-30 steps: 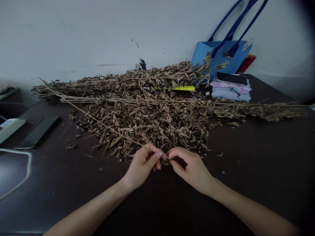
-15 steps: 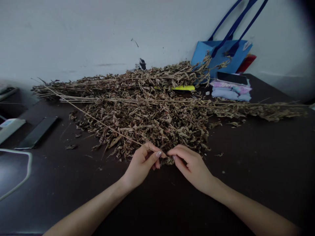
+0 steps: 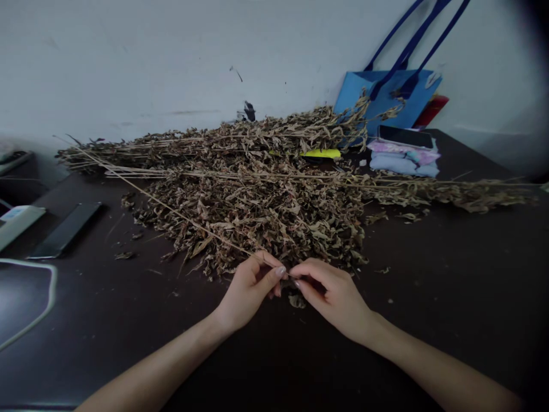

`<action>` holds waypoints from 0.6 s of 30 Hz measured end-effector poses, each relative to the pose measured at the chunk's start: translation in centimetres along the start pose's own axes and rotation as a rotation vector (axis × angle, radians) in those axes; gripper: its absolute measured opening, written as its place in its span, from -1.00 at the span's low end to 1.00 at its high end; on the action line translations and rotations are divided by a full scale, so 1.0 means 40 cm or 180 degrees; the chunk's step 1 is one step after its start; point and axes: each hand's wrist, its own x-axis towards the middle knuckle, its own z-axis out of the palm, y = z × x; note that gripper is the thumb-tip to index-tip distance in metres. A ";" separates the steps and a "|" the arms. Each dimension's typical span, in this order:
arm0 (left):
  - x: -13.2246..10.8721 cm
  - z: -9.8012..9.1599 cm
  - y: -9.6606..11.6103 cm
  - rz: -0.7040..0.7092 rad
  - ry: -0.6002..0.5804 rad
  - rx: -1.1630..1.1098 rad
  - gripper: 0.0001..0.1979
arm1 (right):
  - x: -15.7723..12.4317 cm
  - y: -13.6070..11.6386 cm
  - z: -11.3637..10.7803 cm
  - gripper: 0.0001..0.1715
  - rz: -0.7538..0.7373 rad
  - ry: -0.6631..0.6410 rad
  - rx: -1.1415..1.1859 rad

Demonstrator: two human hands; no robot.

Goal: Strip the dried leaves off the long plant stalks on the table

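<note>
Between thumb and fingers, my left hand [image 3: 249,289] pinches a long thin dried stem [image 3: 184,217] that slants away to the far left over the leaves. Right beside it, my right hand [image 3: 337,294] is closed in a pinch at the near end of the same stem; the exact contact is partly hidden by the fingers. A curled dry leaf [image 3: 297,300] shows just below the fingertips. Behind both hands spreads a wide heap of brown dried leaves [image 3: 266,212].
Bundles of dried stalks [image 3: 429,186] lie across and behind the heap. At the back right are a blue bag [image 3: 398,97], a phone [image 3: 405,136] and folded cloth packs [image 3: 398,163]. Leftward lie a dark flat slab [image 3: 66,232] and a white cable [image 3: 50,292] on the dark table [image 3: 429,297].
My right hand has shifted slightly left, closer to my left hand's fingertips. The curled leaf beneath the fingers now sits lower and apart from them.
</note>
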 end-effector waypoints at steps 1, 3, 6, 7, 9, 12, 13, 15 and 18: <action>-0.001 0.001 0.000 -0.0007 -0.0009 0.0018 -0.80 | 0.000 0.000 0.002 -0.80 -0.0025 0.0009 -0.0006; -0.003 0.002 -0.001 0.0015 -0.0042 0.0052 -0.80 | 0.001 -0.001 0.002 -0.79 -0.0080 0.0000 -0.0013; -0.004 0.003 -0.003 0.0078 -0.0102 0.0081 -0.81 | 0.002 -0.001 -0.002 -0.76 -0.0175 -0.0062 0.0000; -0.004 0.003 -0.004 0.0100 -0.0117 0.0082 -0.82 | 0.002 -0.001 -0.004 -0.75 -0.0196 -0.0090 0.0007; -0.003 0.004 -0.006 0.0145 -0.0126 0.0085 -0.83 | 0.001 -0.001 -0.008 -0.75 -0.0216 -0.0138 0.0019; -0.003 0.006 -0.007 0.0190 -0.0130 0.0098 -0.85 | -0.001 -0.003 -0.009 -0.76 -0.0224 -0.0183 0.0063; -0.004 0.007 -0.007 0.0204 -0.0129 0.0109 -0.85 | -0.001 -0.004 -0.009 -0.76 -0.0238 -0.0181 0.0075; -0.006 0.010 -0.008 0.0234 -0.0146 0.0152 -0.85 | -0.003 -0.006 -0.008 -0.76 -0.0265 -0.0157 0.0056; -0.010 0.014 -0.009 0.0274 -0.0203 0.0211 -0.86 | -0.003 -0.006 -0.006 -0.74 -0.0247 -0.0117 -0.0043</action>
